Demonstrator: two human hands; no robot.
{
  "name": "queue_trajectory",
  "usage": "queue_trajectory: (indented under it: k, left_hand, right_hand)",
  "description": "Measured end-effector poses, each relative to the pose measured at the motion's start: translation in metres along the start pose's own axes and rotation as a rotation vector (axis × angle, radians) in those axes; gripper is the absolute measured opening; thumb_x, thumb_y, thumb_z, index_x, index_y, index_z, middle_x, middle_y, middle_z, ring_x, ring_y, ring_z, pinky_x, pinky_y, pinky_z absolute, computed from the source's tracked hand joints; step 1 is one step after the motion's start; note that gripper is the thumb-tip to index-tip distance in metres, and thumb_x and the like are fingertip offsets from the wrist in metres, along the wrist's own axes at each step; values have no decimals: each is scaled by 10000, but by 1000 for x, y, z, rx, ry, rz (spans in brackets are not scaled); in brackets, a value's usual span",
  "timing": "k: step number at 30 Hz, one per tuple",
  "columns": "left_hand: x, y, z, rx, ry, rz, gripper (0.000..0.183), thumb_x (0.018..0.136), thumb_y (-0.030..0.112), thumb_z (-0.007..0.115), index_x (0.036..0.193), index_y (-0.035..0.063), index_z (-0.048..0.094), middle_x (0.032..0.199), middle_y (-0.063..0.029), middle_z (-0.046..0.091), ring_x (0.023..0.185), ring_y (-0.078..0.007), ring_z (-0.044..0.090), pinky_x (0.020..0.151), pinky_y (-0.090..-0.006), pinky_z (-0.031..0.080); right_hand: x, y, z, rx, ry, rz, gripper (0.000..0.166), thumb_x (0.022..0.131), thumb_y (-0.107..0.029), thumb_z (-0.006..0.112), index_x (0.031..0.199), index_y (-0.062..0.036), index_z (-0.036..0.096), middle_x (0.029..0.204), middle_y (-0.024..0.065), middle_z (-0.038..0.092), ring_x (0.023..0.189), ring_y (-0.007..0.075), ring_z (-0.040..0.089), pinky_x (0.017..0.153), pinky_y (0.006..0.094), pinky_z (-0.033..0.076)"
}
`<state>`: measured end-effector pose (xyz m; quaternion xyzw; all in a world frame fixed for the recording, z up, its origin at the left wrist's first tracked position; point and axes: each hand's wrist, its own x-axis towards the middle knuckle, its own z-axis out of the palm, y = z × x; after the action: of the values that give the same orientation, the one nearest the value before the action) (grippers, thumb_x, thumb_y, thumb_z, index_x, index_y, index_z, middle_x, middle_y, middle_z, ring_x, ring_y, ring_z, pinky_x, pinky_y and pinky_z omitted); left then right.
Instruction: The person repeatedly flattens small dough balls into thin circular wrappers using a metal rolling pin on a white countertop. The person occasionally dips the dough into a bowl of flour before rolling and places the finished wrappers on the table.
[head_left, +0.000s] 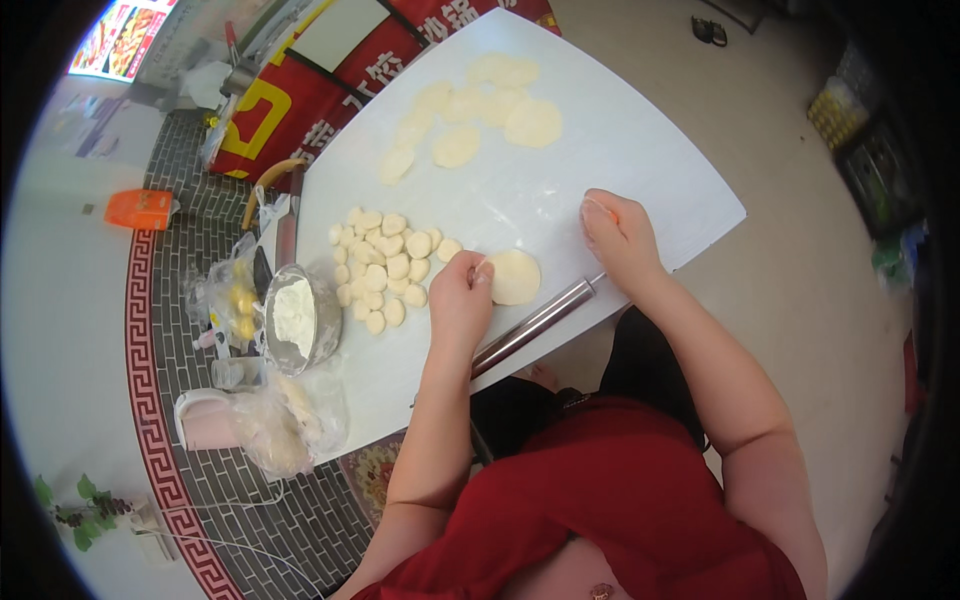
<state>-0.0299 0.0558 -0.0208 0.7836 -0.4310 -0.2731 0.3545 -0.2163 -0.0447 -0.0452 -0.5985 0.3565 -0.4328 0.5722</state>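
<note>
My left hand (460, 300) pinches the left edge of a thin round dough wrapper (516, 277), which lies near the front of the white table. To the right, my right hand (621, 238) is curled and floury above the tabletop. A small orange spot shows at its fingers, and I cannot tell whether anything is inside. A metal rolling pin (536, 328) lies aslant between my forearms along the near edge. Left of my left hand, several small dough pieces (376, 279) are clustered. Farther back, rolled wrappers (457, 145) are spread out, some overlapping.
A metal bowl of flour (322, 330) stands at the table's left side. Near it are plastic bags (274, 435), a pink container (206, 421) and a cleaver-like blade (286, 238). The white table (637, 127) has a corner at right; a brick-patterned wall runs along the left.
</note>
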Motion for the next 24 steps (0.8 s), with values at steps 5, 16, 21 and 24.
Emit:
queue_trajectory:
  k: [5,16,21,24]
  left_hand:
    - [-1,39,9,248,-126,160,178,847,143,626,931,-8,666,788,-180,653,721,-282,616,682,-358,486]
    - [-4,11,8,-39,-141,114,170,852,108,652,965,-16,677,839,-68,680,708,-104,575,656,-259,465]
    - [7,31,3,198,-70,48,171,839,142,657,899,-17,677,761,-134,668,669,-224,615,656,-337,482]
    - [2,5,-5,134,27,-2,183,852,149,648,937,-12,673,782,-144,672,674,-228,617,664,-342,486]
  right_hand:
    - [54,2,24,-168,37,-85,224,872,-179,467,739,-1,494,576,92,416,557,159,411,546,334,371]
    - [24,-13,14,-158,76,-169,135,862,-103,450,873,-18,555,620,161,494,562,210,484,561,354,416]
    - [56,-3,33,-197,82,-129,112,871,-83,467,835,1,532,642,168,509,559,228,478,557,318,423]
    - [2,-10,7,-108,96,-191,144,886,-130,469,826,-7,515,672,180,532,566,289,477,567,361,432]
